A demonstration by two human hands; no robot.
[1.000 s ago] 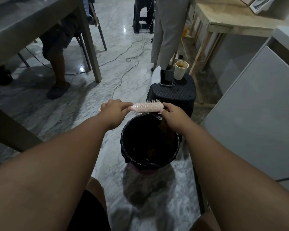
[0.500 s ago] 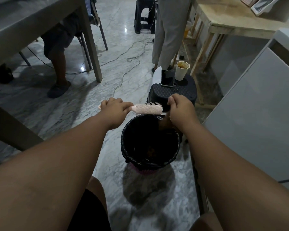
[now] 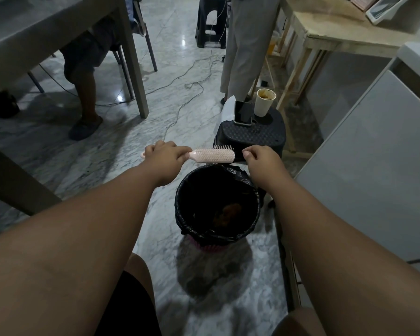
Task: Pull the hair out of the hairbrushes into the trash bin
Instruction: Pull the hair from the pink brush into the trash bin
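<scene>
My left hand (image 3: 166, 158) grips the handle of a pale pink hairbrush (image 3: 213, 155), held level with its bristles pointing away from me, above the far rim of the trash bin (image 3: 217, 235). The bin is round, lined with a black bag, and a brownish clump of hair (image 3: 228, 213) lies inside it. My right hand (image 3: 261, 160) hovers just right of the brush tip, thumb and forefinger pinched together; whether any hair is between them is too small to tell.
Behind the bin, a black stool (image 3: 252, 135) carries a phone (image 3: 243, 112) and a paper cup (image 3: 265, 102). A grey cabinet (image 3: 373, 166) stands at right and a table leg (image 3: 134, 57) at left. One person (image 3: 247, 44) stands and another (image 3: 85, 69) sits beyond; cables cross the floor.
My right hand left the brush head, dipped over the bin, then rose to the right of the brush tip. A clump of hair now shows in the bin. The brush stayed level.
</scene>
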